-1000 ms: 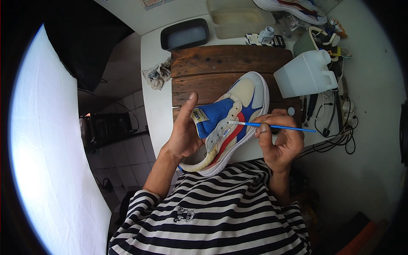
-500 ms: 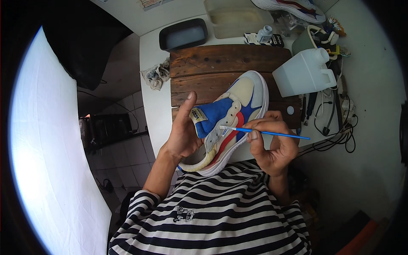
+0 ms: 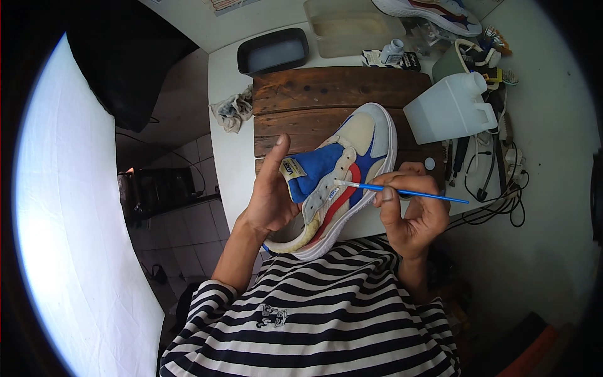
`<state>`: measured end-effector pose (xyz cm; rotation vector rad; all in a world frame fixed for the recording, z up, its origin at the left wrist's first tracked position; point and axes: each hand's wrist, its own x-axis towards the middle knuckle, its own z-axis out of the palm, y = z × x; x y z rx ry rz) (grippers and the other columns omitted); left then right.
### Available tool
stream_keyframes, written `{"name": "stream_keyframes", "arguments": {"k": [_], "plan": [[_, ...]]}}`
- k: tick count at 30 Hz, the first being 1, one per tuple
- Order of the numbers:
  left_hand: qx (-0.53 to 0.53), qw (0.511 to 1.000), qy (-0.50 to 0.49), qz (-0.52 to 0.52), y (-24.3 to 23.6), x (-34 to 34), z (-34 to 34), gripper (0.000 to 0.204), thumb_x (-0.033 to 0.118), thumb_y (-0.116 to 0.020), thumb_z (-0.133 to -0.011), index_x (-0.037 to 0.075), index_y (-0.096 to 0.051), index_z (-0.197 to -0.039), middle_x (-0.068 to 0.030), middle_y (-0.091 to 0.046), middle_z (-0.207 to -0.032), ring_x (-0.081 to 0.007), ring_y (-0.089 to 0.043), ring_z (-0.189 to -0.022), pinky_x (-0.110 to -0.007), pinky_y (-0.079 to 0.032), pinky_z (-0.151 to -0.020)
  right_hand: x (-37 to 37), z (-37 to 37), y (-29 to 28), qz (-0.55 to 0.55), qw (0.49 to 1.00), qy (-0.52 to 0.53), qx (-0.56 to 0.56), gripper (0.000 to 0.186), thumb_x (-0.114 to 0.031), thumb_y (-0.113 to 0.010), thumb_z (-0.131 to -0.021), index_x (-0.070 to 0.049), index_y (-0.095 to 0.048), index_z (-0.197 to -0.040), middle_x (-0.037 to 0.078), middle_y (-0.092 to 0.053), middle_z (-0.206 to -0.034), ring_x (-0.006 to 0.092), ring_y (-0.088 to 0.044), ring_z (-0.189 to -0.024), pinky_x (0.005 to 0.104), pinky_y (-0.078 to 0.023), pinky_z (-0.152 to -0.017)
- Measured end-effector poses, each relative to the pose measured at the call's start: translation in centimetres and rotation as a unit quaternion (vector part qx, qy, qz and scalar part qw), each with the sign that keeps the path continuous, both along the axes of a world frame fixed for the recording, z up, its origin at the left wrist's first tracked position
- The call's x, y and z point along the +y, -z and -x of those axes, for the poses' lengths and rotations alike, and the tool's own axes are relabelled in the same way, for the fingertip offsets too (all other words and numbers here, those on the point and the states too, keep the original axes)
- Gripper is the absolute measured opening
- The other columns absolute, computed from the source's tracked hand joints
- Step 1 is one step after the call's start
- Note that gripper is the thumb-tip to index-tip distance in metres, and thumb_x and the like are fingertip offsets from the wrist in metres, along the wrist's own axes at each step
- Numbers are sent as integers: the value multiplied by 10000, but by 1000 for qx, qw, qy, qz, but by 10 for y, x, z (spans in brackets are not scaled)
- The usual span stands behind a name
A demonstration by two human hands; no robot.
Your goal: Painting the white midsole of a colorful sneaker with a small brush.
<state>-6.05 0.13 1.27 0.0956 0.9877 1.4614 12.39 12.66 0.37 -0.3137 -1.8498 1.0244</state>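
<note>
A laceless sneaker (image 3: 367,135), cream, blue, red and white, is tilted over the wooden board (image 3: 301,88) with its toe away from me. My left hand (image 3: 270,201) grips it at the heel and collar, thumb raised beside the blue tongue. My right hand (image 3: 414,217) is closed on a thin blue paintbrush (image 3: 427,195), held nearly level across the shoe. The pale bristles are at the whitish eyelet panel; whether they touch it I cannot tell.
A white jug (image 3: 443,110) stands right of the board, near tools and cables (image 3: 509,198). Behind are a dark tray (image 3: 273,35), clear tub (image 3: 355,19), small bottle (image 3: 391,53) and second sneaker (image 3: 430,14). A crumpled rag (image 3: 231,110) lies left. A lit white panel (image 3: 75,220) fills the left side.
My right hand and the brush moved leftward and down along the eyelet panel, then back right and slightly up. The sneaker and my left hand have barely moved.
</note>
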Motion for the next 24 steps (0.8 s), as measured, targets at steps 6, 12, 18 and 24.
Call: {"name": "stream_keyframes", "arguments": {"k": [6,12,18,24], "plan": [[11,1000,0,17,-7,3,-2,871,703,-412,-931,-43,-498,-1371,-203,-639,-1255,-276,-662,-1128,-382,-575,-932,3,1,3,-22,1000,-8,-5,119,-8,-686,-819,-12,-638,-929,79,-715,-802,175,-645,-670,322,-472,-689],[37,999,3,35,-9,5,-4,963,760,-405,-899,-56,-454,-1409,-220,-620,-1279,-279,-653,-1144,-380,-565,-942,-1,3,0,-12,999,-34,-11,136,-15,-691,-835,-11,-620,-951,93,-713,-812,175,-647,-668,325,-487,-694],[42,999,-26,16,-11,3,-1,972,748,-377,-915,-63,-398,-1452,-230,-586,-1328,-294,-624,-1193,-400,-540,-986,16,-14,3,83,996,25,28,125,29,-675,-855,24,-611,-962,132,-702,-848,150,-637,-659,274,-506,-634],[-51,994,-92,-41,2,-4,6,895,681,-399,-946,-63,-408,-1443,-242,-541,-1388,-364,-566,-1259,-483,-479,-1060,45,-37,22,45,980,180,-74,139,12,-698,-847,9,-629,-967,104,-685,-815,143,-624,-640,280,-503,-608]]}}
